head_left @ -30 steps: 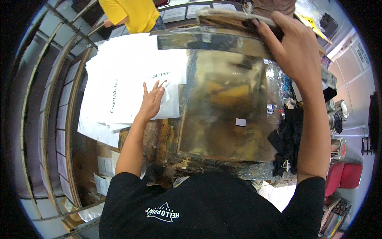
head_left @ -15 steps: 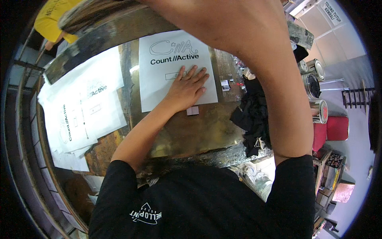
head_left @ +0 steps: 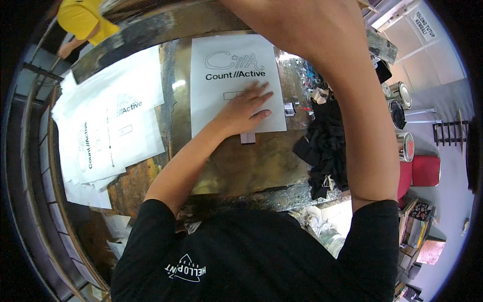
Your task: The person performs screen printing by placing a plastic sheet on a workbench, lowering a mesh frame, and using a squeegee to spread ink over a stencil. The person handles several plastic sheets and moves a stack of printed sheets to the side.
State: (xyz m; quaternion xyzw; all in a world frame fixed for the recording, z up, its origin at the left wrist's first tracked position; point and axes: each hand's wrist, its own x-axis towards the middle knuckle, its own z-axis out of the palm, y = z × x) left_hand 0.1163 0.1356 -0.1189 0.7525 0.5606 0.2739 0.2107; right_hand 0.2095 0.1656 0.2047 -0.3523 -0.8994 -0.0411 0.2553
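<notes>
A white sheet (head_left: 206,110) with black outlined and bold print lies on the worn, dark work table (head_left: 226,173) in front of me. My left hand (head_left: 245,108) rests palm down on its lower right part, fingers apart and slightly smeared by motion. Just below the sheet's lower edge, near my left wrist, shows a small pale rectangular piece (head_left: 248,138). My right arm is raised high across the right side of the view. Of my right hand (head_left: 294,22) only the part near the wrist shows at the top edge; its fingers are cut off, and anything they hold is hidden.
A fanned pile of similar printed sheets (head_left: 146,138) lies to the left. Crumpled black cloth (head_left: 324,146) and a small pale card (head_left: 289,109) are on the table's right. Metal cans (head_left: 405,146) and a red chair (head_left: 426,170) stand beyond. A person in yellow (head_left: 83,20) is at the far left.
The view has shifted, so the table and sheets appear further right. My left hand's fingers are drawn a little closer together on the sheet. My right hand has moved right and further out of view.
</notes>
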